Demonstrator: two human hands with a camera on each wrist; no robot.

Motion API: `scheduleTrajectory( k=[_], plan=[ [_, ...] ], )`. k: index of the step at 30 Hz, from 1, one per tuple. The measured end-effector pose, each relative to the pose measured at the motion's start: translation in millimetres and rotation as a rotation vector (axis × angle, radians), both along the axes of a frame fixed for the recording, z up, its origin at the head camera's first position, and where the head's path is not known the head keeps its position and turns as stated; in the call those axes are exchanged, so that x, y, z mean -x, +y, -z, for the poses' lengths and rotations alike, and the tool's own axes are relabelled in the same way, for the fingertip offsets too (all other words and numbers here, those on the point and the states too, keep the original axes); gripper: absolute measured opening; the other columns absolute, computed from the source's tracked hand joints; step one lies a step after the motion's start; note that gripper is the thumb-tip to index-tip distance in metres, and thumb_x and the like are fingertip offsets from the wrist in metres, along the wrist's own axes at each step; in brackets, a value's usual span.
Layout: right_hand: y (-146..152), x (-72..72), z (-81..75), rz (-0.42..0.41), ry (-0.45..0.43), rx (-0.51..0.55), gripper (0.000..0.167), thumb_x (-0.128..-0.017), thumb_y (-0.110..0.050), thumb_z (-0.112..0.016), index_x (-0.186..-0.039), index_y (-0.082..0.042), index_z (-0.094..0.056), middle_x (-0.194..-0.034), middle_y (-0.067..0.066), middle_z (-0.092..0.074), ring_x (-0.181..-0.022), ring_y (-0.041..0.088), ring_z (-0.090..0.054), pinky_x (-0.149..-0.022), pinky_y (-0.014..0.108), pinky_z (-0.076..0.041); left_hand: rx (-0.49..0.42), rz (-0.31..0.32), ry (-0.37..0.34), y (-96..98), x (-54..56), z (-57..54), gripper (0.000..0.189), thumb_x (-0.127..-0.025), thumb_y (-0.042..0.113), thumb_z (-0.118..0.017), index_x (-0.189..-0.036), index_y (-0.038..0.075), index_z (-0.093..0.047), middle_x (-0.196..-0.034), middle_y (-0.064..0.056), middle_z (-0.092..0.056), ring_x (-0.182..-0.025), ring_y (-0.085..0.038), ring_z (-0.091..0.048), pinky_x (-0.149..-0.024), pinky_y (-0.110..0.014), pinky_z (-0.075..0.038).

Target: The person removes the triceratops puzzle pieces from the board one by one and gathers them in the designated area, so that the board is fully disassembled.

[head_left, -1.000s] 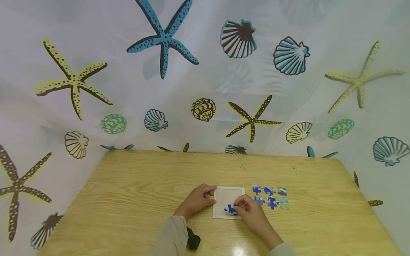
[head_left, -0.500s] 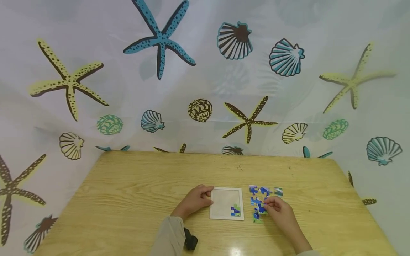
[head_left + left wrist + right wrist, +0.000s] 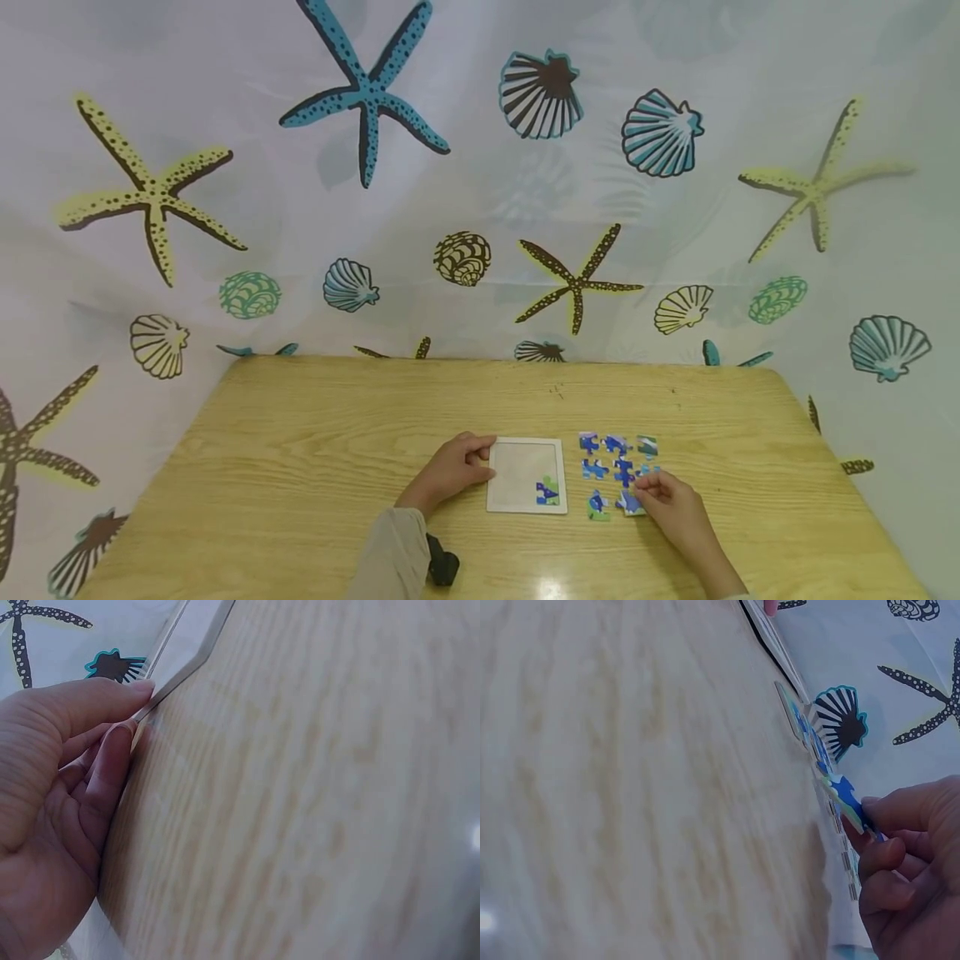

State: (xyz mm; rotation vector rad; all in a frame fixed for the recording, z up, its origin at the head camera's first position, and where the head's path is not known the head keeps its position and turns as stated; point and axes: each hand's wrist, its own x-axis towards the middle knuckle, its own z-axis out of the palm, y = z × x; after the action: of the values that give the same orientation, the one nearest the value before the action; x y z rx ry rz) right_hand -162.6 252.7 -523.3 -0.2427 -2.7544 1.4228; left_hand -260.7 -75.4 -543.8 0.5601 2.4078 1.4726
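Observation:
A square white puzzle tray (image 3: 522, 510) lies on the table, with blue and green puzzle pieces (image 3: 547, 492) sitting in its lower right corner. My left hand (image 3: 448, 472) holds the tray's left edge; in the left wrist view the thumb lies over the rim with fingers bent beside it. To the right of the tray, my right hand (image 3: 675, 510) pinches a blue and green puzzle piece (image 3: 845, 799) between thumb and fingers. That piece is tilted in the right wrist view. Several loose puzzle pieces (image 3: 595, 469) are spread in rough rows next to this hand, one partly hidden behind the fingers.
The wooden table (image 3: 337, 417) reaches back to a hanging sheet (image 3: 420, 200) printed with starfish and shells. A small black object (image 3: 442, 567) sits near my left forearm.
My right hand has gone from the tray's lower right corner to the loose pieces on the right, and now pinches one there. The left hand keeps its hold on the tray.

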Motion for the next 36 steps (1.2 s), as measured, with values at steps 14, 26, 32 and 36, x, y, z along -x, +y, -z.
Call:
scheduleTrajectory(
  k=[14, 26, 32, 36],
  plan=[
    [-5, 1.5, 6.5, 0.032, 0.031, -0.103, 0.006, -0.083, -0.003, -0.068, -0.088, -0.001, -0.066, -0.082, 0.004, -0.061, -0.075, 0.013, -0.057, -0.065, 0.022, -0.046, 0.006, 0.004, 0.019, -0.2, -2.8, -5.5, 0.051, -0.085, 0.007, -0.069, -0.133, -0.002, -0.052, -0.094, -0.004, -0.052, -0.074, -0.014, -0.042, -0.065, -0.023, -0.037],
    [-2, -0.9, 4.0, 0.037, 0.031, -0.081, 0.006, -0.084, -0.003, -0.068, -0.089, 0.000, -0.067, -0.084, 0.004, -0.062, -0.078, 0.014, -0.058, -0.068, 0.025, -0.049, -0.007, 0.006, 0.020, 0.1, -3.0, -6.6, 0.051, -0.085, 0.006, -0.069, -0.132, -0.003, -0.053, -0.093, -0.006, -0.052, -0.072, -0.014, -0.041, -0.063, -0.022, -0.036],
    [-5, 0.7, 1.0, 0.037, 0.014, -0.005, 0.010, -0.085, -0.006, -0.068, -0.093, 0.000, -0.067, -0.088, 0.005, -0.064, -0.082, 0.014, -0.060, -0.071, 0.023, -0.049, -0.001, 0.009, 0.021, 0.5, -3.0, -6.2, 0.051, -0.085, 0.006, -0.069, -0.132, -0.003, -0.053, -0.093, -0.005, -0.052, -0.072, -0.014, -0.041, -0.063, -0.022, -0.036],
    [-11, 2.0, -0.3, 0.001, 0.012, 0.069, 0.011, -0.086, -0.008, -0.068, -0.095, -0.001, -0.067, -0.091, 0.005, -0.064, -0.084, 0.014, -0.059, -0.073, 0.022, -0.049, 0.006, 0.008, 0.021, -0.5, -3.4, -4.6, 0.051, -0.085, 0.006, -0.069, -0.133, -0.003, -0.052, -0.093, -0.005, -0.052, -0.072, -0.014, -0.041, -0.063, -0.022, -0.036]
  ],
)
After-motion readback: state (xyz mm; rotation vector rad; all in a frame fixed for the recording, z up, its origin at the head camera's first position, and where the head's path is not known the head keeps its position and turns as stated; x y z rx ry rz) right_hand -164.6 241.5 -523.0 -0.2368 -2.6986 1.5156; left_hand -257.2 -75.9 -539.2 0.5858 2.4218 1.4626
